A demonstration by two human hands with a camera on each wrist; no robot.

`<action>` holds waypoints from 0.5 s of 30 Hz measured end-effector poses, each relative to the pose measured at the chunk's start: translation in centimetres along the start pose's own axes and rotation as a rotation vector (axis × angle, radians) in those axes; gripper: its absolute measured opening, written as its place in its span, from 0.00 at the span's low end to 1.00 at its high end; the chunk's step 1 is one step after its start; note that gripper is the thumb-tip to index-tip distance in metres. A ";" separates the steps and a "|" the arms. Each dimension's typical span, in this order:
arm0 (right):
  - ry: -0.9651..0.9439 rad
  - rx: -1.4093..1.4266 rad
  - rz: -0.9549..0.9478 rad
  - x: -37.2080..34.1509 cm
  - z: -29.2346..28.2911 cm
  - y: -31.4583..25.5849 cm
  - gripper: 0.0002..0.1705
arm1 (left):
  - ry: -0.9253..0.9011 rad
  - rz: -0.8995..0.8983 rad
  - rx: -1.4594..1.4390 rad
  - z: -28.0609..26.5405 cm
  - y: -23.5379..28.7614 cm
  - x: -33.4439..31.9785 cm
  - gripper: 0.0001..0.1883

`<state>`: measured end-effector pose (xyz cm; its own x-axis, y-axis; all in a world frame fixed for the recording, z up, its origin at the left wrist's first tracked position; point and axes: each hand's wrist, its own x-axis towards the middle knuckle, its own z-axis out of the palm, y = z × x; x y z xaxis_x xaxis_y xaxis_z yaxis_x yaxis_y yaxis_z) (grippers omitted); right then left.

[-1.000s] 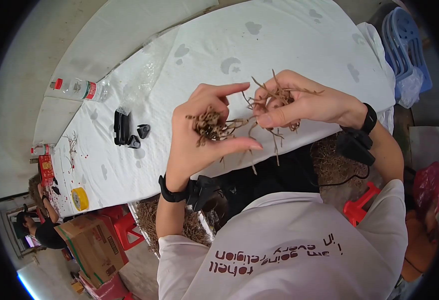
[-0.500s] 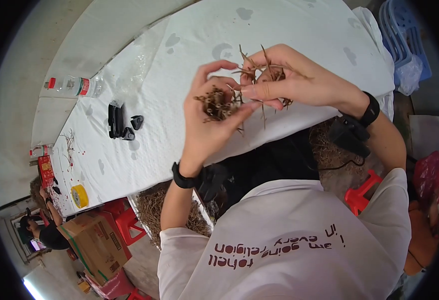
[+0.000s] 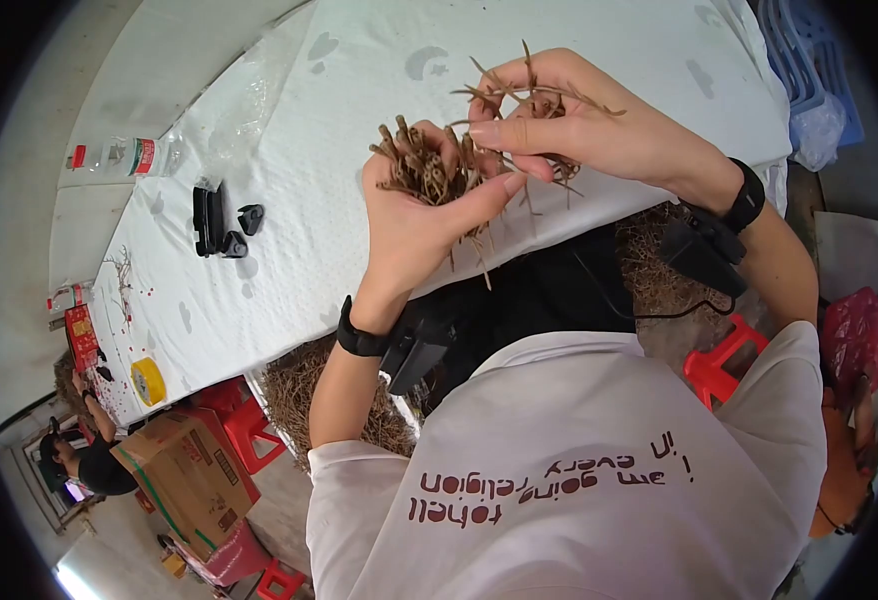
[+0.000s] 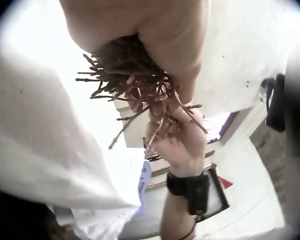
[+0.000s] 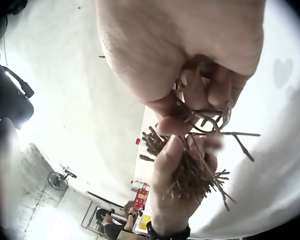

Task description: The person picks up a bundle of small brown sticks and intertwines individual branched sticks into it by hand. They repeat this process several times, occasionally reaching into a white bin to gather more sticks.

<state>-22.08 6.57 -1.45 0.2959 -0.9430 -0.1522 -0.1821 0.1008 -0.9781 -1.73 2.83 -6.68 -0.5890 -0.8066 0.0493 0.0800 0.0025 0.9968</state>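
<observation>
My left hand (image 3: 404, 235) grips a bundle of dry brown twigs (image 3: 421, 172), thumb on one side and fingers round the other. In the left wrist view the cut-looking ends of that bundle (image 4: 125, 75) fan out below the palm. Close beside it, my right hand (image 3: 609, 125) holds a few thinner, branching twigs (image 3: 524, 75) between thumb and curled fingers. The fingertips of both hands come together at the bundle's right side. From the right wrist view, the loose twigs (image 5: 222, 120) poke out past the right fingers, over the bundle in the left hand.
A white cloth-covered table (image 3: 319, 200) lies beneath the hands. On it are a black case (image 3: 207, 220) with small black pieces, a plastic bottle (image 3: 124, 157) and yellow tape (image 3: 147, 381). Boxed twigs (image 3: 304, 390) stand below the edge. Another person (image 3: 99, 465) is at the far left.
Both hands have moved up in the head view and drawn closer together. The left fingers, spread before, have closed round the bundle, whose ends now point upward. The right hand still holds its twigs.
</observation>
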 end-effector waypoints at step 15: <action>0.112 -0.238 -0.115 -0.4 -0.8 0.8 0.18 | 0.040 -0.150 -0.271 0.3 -0.2 -0.4 0.09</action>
<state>-23.10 6.82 -2.03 0.2243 -0.9744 -0.0128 -0.3722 -0.0735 -0.9252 -1.75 3.31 -6.84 -0.5785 -0.8089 -0.1050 0.2090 -0.2713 0.9395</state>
